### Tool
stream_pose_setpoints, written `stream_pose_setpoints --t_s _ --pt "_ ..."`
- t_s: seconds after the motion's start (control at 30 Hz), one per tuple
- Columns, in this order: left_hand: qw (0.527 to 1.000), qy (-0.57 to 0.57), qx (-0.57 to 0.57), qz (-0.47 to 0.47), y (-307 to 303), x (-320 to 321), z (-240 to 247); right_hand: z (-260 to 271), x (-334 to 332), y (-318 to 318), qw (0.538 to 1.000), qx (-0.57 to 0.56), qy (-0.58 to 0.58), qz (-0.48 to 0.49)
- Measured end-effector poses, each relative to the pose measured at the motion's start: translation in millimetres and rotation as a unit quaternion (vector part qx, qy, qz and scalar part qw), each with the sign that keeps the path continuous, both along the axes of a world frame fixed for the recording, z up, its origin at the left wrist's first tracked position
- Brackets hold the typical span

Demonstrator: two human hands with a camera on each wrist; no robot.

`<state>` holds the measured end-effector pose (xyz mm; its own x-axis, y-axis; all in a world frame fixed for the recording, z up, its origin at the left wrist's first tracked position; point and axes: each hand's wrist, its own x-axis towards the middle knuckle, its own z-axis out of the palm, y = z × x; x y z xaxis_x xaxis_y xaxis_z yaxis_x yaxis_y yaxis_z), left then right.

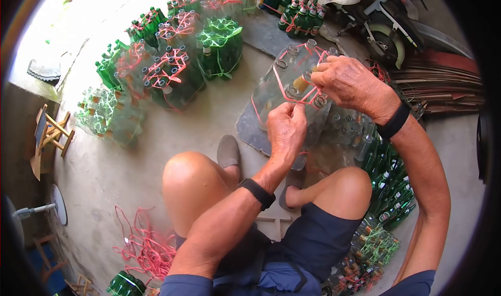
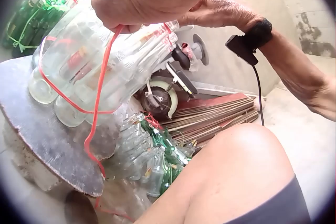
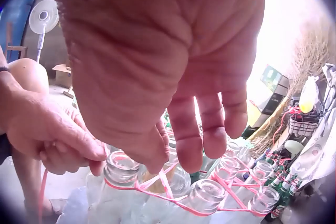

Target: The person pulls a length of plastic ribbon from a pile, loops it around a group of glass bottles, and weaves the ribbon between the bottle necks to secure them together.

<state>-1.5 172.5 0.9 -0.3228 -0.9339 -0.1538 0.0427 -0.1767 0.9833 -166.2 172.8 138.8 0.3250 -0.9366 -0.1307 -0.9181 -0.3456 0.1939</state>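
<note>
A bundle of clear glass bottles stands upright on a dark slab, with pink plastic cord wound round the necks and a loop lower round the sides. My left hand grips the cord at the near side of the bundle; in the left wrist view a loose length of cord hangs down from that hand. Over the necks, my right hand pinches the cord between thumb and forefinger, its other fingers reaching down among the bottle mouths. The thumb partly hides the pinched strand.
Tied bundles of green and clear bottles stand to the left. Loose bottles lie right of the knees. A tangle of pink cord is on the floor, lower left. Flat boards and a wheeled vehicle are at right.
</note>
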Motion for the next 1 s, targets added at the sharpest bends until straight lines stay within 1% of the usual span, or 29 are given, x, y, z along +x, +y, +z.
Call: stream_pose_setpoints --t_s 0.13,0.2,0.33,0.4,0.6,0.7,0.83,0.9,1.0 --pt "1.000 0.005 0.016 -0.003 1.6 -1.0 0.9 1.6 -8.5 -4.9 1.000 -0.013 0.004 -0.014" --pt "1.000 0.007 0.004 0.001 1.6 -2.1 1.1 3.6 -15.8 -9.2 0.997 0.030 -0.020 -0.068" --pt "1.000 0.001 0.011 -0.010 2.0 -1.5 2.6 -3.1 -27.4 -17.9 0.996 0.016 -0.039 -0.074" --pt "0.999 0.033 0.023 -0.005 3.3 -2.4 4.5 -7.9 -27.4 -20.5 0.997 -0.013 -0.051 -0.062" --pt "0.999 0.023 0.043 -0.003 4.8 -2.8 7.6 -20.7 -27.8 -27.7 0.996 -0.029 -0.058 -0.068" --pt "0.999 0.023 0.039 0.004 5.6 -4.1 7.6 -24.2 -28.4 -30.2 0.993 -0.027 -0.090 -0.073" --pt "0.998 0.037 0.049 0.005 7.2 -5.3 8.5 -27.4 -29.3 -37.0 0.992 -0.027 -0.098 -0.076" --pt "0.997 0.050 0.059 0.003 6.9 -4.8 7.5 -29.3 -28.8 -40.7 0.986 -0.007 -0.133 -0.097" --pt "0.997 0.045 0.062 0.009 7.6 -5.7 9.0 -31.5 -30.6 -42.2 0.981 0.000 -0.166 -0.097"
